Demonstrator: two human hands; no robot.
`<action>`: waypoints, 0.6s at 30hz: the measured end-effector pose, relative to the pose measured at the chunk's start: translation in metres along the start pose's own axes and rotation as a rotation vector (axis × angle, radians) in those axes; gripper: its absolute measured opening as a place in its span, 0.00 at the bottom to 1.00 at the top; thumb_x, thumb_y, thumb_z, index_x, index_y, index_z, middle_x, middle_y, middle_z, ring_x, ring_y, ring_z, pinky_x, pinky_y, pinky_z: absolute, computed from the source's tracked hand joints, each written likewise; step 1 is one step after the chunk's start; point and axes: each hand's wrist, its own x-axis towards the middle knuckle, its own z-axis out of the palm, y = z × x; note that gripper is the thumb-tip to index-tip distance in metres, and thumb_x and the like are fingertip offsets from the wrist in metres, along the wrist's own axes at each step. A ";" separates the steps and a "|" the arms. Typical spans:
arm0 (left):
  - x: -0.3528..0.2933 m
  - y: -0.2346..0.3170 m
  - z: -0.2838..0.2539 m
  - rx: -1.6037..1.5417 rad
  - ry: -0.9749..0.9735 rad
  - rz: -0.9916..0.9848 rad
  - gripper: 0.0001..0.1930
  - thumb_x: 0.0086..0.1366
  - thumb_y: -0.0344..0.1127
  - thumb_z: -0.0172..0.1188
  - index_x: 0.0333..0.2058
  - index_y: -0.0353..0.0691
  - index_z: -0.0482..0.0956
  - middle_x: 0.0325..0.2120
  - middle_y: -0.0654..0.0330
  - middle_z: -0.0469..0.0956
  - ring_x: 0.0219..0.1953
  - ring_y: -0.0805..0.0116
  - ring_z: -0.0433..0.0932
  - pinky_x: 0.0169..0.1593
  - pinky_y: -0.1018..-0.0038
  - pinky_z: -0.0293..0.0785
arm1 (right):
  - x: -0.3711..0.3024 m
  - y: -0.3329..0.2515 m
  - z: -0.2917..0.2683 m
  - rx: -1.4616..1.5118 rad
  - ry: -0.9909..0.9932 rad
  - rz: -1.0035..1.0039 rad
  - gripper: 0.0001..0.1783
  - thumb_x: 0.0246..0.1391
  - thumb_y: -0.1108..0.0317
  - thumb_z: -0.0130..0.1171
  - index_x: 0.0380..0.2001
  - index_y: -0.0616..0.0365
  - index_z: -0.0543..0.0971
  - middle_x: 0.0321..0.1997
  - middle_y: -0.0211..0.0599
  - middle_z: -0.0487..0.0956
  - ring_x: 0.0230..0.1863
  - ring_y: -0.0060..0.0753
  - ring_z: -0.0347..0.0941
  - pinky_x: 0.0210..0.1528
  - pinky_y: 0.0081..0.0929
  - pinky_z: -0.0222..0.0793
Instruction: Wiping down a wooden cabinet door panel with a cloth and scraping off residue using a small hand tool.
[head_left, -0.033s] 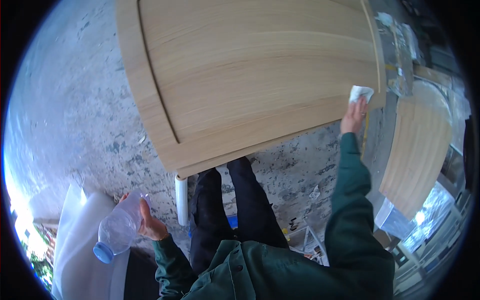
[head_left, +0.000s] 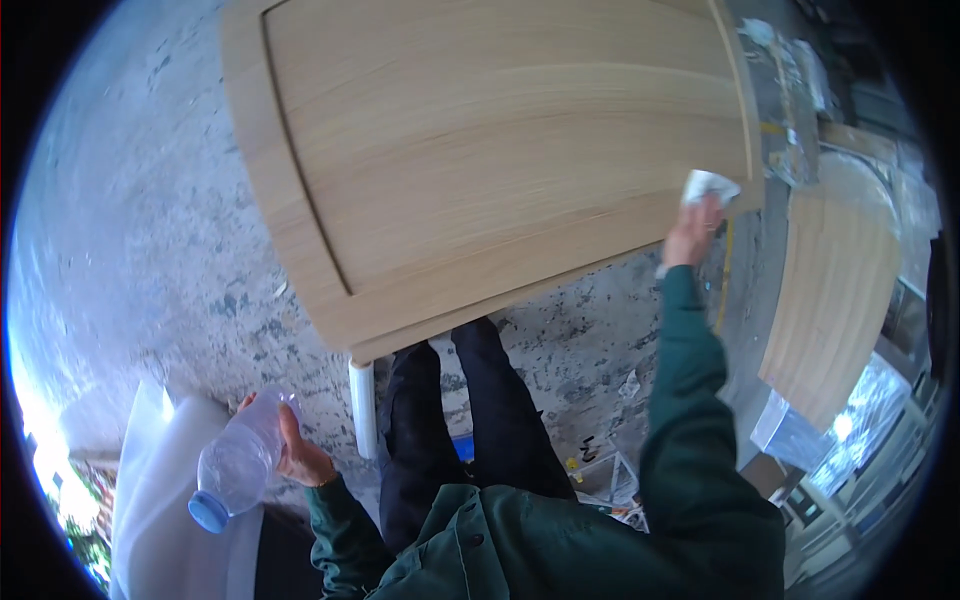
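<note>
A pale wooden panel (head_left: 480, 150) with a raised frame and a recessed middle lies flat before me. My right hand (head_left: 692, 232) reaches out to its near right corner, pressing a folded white cloth (head_left: 711, 186) onto the wood; the fingers are a little blurred. Down at the left, away from the panel, my left hand (head_left: 303, 452) is wrapped round a clear plastic bottle (head_left: 238, 462). The bottle is tilted, its blue cap (head_left: 208, 511) pointing down and to the left. No liquid can be made out inside it.
A white cylindrical leg (head_left: 363, 410) stands under the panel's near left corner. White sheeting (head_left: 165, 480) bulges at the lower left. To the right, another wooden board (head_left: 835, 290) rests beside plastic-wrapped items (head_left: 865, 415). The floor (head_left: 190, 250) is worn, stained concrete.
My right hand and the white cloth have shifted slightly left along the panel's near edge. The left hand still grips the bottle in much the same place.
</note>
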 end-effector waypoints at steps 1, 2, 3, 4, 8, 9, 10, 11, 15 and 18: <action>0.002 0.001 0.001 0.033 -0.018 0.017 0.24 0.54 0.28 0.61 0.50 0.34 0.66 0.47 0.55 0.69 0.48 0.62 0.69 0.52 0.67 0.66 | -0.021 -0.041 0.001 0.099 -0.028 0.086 0.25 0.58 0.66 0.47 0.58 0.60 0.62 0.63 0.46 0.59 0.67 0.53 0.46 0.67 0.44 0.41; 0.005 0.003 -0.001 0.056 -0.015 0.034 0.24 0.53 0.28 0.61 0.50 0.35 0.66 0.47 0.55 0.69 0.48 0.62 0.69 0.52 0.66 0.66 | -0.040 -0.100 -0.009 0.169 -0.075 0.104 0.27 0.57 0.66 0.48 0.59 0.60 0.60 0.62 0.48 0.60 0.67 0.54 0.46 0.67 0.45 0.41; 0.007 0.003 0.001 0.054 -0.041 0.048 0.24 0.53 0.28 0.61 0.50 0.35 0.65 0.47 0.55 0.69 0.48 0.61 0.69 0.52 0.66 0.66 | -0.058 -0.139 -0.020 0.252 -0.123 0.035 0.27 0.56 0.67 0.46 0.59 0.61 0.60 0.61 0.50 0.60 0.66 0.56 0.47 0.67 0.48 0.41; 0.007 0.004 0.004 0.052 -0.066 0.062 0.24 0.53 0.28 0.61 0.49 0.35 0.65 0.47 0.54 0.69 0.48 0.61 0.69 0.52 0.65 0.66 | -0.076 -0.170 -0.030 0.316 -0.206 -0.017 0.26 0.56 0.67 0.45 0.58 0.63 0.61 0.60 0.53 0.61 0.65 0.58 0.49 0.66 0.50 0.42; 0.000 0.016 0.021 0.096 -0.141 0.063 0.25 0.54 0.29 0.59 0.51 0.33 0.65 0.48 0.54 0.68 0.49 0.59 0.68 0.54 0.63 0.63 | -0.104 -0.188 -0.055 0.344 -0.390 -0.259 0.22 0.51 0.62 0.50 0.50 0.54 0.73 0.64 0.38 0.61 0.66 0.51 0.51 0.64 0.57 0.41; -0.001 0.013 0.023 0.075 -0.161 0.096 0.24 0.56 0.28 0.58 0.52 0.32 0.65 0.49 0.52 0.69 0.50 0.59 0.68 0.55 0.65 0.62 | -0.089 -0.170 -0.051 0.332 -0.350 -0.317 0.22 0.51 0.62 0.50 0.50 0.55 0.73 0.64 0.37 0.62 0.66 0.51 0.51 0.64 0.57 0.41; -0.002 0.011 0.024 0.054 -0.178 0.128 0.24 0.57 0.28 0.58 0.53 0.31 0.64 0.49 0.51 0.70 0.51 0.60 0.68 0.57 0.67 0.61 | -0.074 -0.150 -0.051 0.272 -0.337 -0.294 0.22 0.51 0.62 0.50 0.49 0.56 0.73 0.63 0.40 0.62 0.66 0.53 0.52 0.64 0.55 0.42; -0.004 0.010 0.025 0.104 -0.174 0.176 0.25 0.58 0.28 0.57 0.54 0.31 0.64 0.50 0.50 0.69 0.51 0.59 0.68 0.57 0.67 0.60 | -0.059 -0.127 -0.048 0.256 -0.321 -0.251 0.22 0.52 0.62 0.49 0.50 0.58 0.73 0.63 0.42 0.62 0.65 0.55 0.52 0.63 0.55 0.44; -0.039 0.018 0.053 0.085 -0.212 0.187 0.25 0.58 0.28 0.57 0.54 0.32 0.63 0.50 0.49 0.69 0.53 0.58 0.67 0.59 0.65 0.58 | -0.002 -0.009 -0.023 0.149 -0.142 -0.054 0.23 0.57 0.61 0.45 0.55 0.57 0.68 0.63 0.41 0.61 0.66 0.54 0.51 0.62 0.59 0.44; -0.080 0.030 0.088 0.033 -0.229 0.167 0.27 0.55 0.31 0.59 0.53 0.32 0.63 0.50 0.49 0.68 0.54 0.55 0.66 0.59 0.61 0.58 | 0.050 0.093 -0.004 -0.012 -0.100 0.048 0.25 0.59 0.57 0.43 0.58 0.53 0.65 0.65 0.40 0.59 0.66 0.51 0.51 0.61 0.57 0.47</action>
